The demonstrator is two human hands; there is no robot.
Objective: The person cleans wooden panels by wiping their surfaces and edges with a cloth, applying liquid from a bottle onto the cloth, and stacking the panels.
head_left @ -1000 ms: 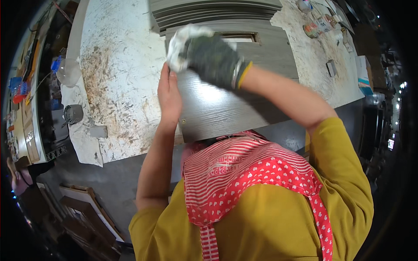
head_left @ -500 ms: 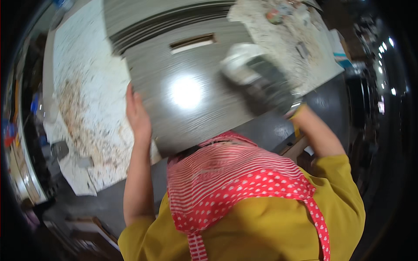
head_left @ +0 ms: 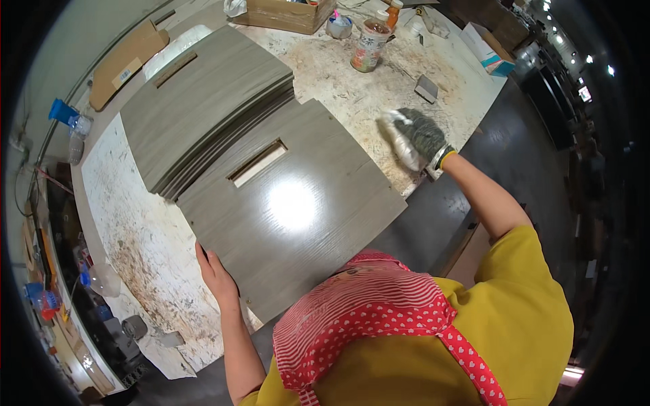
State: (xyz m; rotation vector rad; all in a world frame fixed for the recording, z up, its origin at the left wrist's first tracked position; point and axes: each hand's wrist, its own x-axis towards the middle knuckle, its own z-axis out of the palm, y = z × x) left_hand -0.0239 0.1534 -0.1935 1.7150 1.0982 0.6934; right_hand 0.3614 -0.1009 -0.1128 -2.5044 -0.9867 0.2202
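Observation:
A grey wood-grain panel (head_left: 325, 223) with a rectangular slot lies on the worktable in front of me, its lower corner close to my apron. Bare and with its fingers stretched out, my left hand (head_left: 220, 281) rests against the panel's left edge. My right hand (head_left: 423, 139), in a dark grey glove, is closed on a bunched white cloth (head_left: 404, 145). That hand is past the panel's right edge, above the stained tabletop. Several similar panels (head_left: 210, 101) are stacked at the far left, next to the panel in front of me.
A small grey block (head_left: 426, 88) lies beyond my right hand. Farther back stand a plastic cup (head_left: 370, 47), a small tub (head_left: 338, 28) and a cardboard box (head_left: 284, 15). A white and teal box (head_left: 489, 51) is at the right table edge; a tape roll (head_left: 134, 327) is at the left.
My right hand has moved with the cloth from over the panel to beyond its right edge. My left hand stays at the left edge, while the whole view has shifted and turned.

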